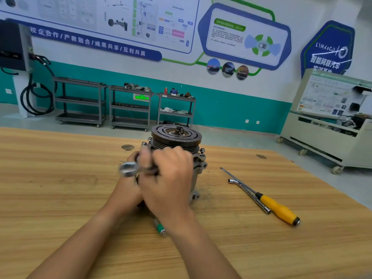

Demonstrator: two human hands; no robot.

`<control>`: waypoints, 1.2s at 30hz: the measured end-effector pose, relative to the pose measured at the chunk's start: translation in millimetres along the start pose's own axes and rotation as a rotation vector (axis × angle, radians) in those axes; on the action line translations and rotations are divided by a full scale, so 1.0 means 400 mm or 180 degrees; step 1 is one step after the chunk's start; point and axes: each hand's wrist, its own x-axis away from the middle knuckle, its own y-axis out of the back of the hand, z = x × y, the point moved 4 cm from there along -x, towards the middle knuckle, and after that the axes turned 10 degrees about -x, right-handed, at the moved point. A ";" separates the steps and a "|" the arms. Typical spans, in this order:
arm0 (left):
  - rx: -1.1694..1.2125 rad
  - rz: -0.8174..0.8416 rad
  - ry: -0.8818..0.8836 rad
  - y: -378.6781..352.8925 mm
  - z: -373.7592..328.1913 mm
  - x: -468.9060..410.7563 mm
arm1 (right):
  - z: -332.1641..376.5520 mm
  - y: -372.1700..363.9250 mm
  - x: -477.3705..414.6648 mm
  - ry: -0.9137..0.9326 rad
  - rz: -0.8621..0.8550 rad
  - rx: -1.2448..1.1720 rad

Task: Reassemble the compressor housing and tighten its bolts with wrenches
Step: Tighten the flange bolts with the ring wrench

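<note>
Compressor [177,137] is stood upright mid-worktop [60,198], pulley up. Blurred wrench [127,168] is gripped by R hand [169,178], fingers curled round its shaft, at housing's L side. L hand [131,158] is mostly hidden behind; its grip can't be told. Yellow-handled screwdriver [279,208] & socket wrench [247,190] are laid side by side to the R.

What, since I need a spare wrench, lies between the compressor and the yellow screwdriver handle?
An L-shaped socket wrench, beside the screwdriver; otherwise bare table up to the compressor. Head view.
</note>
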 end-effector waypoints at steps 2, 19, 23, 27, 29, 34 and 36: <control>-0.0322 0.0106 -0.0087 0.003 -0.010 -0.007 | -0.002 0.043 -0.035 -0.0384 -0.0311 -0.1037; -0.0425 0.0119 -0.0048 0.003 -0.022 0.000 | -0.404 0.156 -0.169 -0.3965 -0.1922 -0.3921; -0.0470 0.0108 -0.0082 0.005 -0.020 0.000 | -0.431 0.148 -0.151 -0.4187 -0.2069 -0.3969; -0.0490 0.0132 -0.0044 0.005 -0.018 -0.001 | -0.442 0.158 -0.158 -0.4186 -0.2183 -0.4189; -0.0503 0.0126 -0.0025 0.005 -0.016 -0.001 | -0.445 0.158 -0.159 -0.4215 -0.2163 -0.4172; -0.0518 0.0124 -0.0010 0.004 -0.020 0.001 | -0.455 0.156 -0.155 -0.4360 -0.2292 -0.4367; -0.0505 0.0119 -0.0022 0.004 -0.023 0.001 | -0.457 0.149 -0.151 -0.4434 -0.2222 -0.4379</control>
